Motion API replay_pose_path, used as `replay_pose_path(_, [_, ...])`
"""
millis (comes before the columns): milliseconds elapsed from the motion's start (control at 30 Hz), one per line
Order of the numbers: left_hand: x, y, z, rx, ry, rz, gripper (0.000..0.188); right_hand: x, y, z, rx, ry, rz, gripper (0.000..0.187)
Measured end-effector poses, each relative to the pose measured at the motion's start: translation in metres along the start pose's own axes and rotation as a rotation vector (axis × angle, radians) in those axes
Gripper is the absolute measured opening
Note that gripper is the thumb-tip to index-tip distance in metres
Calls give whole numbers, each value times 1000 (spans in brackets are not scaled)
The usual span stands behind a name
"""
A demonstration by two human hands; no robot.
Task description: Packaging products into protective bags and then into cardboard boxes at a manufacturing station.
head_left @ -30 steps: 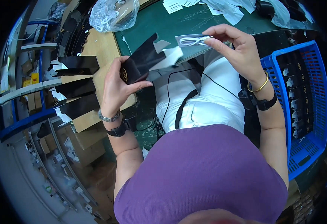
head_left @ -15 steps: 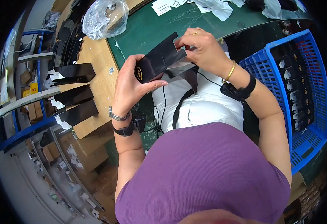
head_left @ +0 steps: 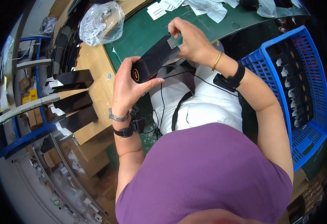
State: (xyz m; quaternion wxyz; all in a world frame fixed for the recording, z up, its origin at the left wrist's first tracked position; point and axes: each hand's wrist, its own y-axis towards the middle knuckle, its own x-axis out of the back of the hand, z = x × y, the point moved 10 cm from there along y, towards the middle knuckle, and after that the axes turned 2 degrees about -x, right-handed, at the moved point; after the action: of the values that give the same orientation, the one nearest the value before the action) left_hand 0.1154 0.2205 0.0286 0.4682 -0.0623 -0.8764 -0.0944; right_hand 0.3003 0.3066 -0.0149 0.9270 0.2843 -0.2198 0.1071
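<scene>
A long black cardboard box (head_left: 150, 61) with a gold oval mark near its closed end is held tilted above my lap. My left hand (head_left: 128, 84) wraps round its lower end, thumb along the near side. At the upper, notched open end is my right hand (head_left: 193, 43), its curled index finger and thumb at the end's two corners, with a gap between them. Part of the right fingers is hidden behind the box. Three black boxes with pale open flaps, one of them the nearest box (head_left: 77, 119), lie on the wooden board (head_left: 96, 61) to the left.
A blue plastic crate (head_left: 260, 59) at right holds a row of black boxes (head_left: 301, 89). On the green table (head_left: 141, 28) lie a clear bag of white cables (head_left: 102, 24) and white papers (head_left: 156, 11). Black cords (head_left: 162, 100) hang by my lap.
My right fingers have drawn back from inside the box's open end to its corners, and the hand has shifted left and up. My left hand and the box have moved slightly left.
</scene>
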Motion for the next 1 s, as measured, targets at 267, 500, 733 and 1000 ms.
replay_pose_path(267, [19, 10, 10, 10, 229, -92, 77, 35, 12, -25, -202, 176, -40, 44])
replay_pose_path(500, [25, 12, 2, -24, 314, -123, 86, 118, 50, -37, -56, -260, -388, 39])
replay_pose_path(733, [30, -5, 3, -61, 404, -136, 106, 139, 117, -17, 67, -717, -667, 45])
replay_pose_path(1000, [56, -36, -14, -41, 365, -291, 90, 128, 176, -37, 9, -721, -478, 31])
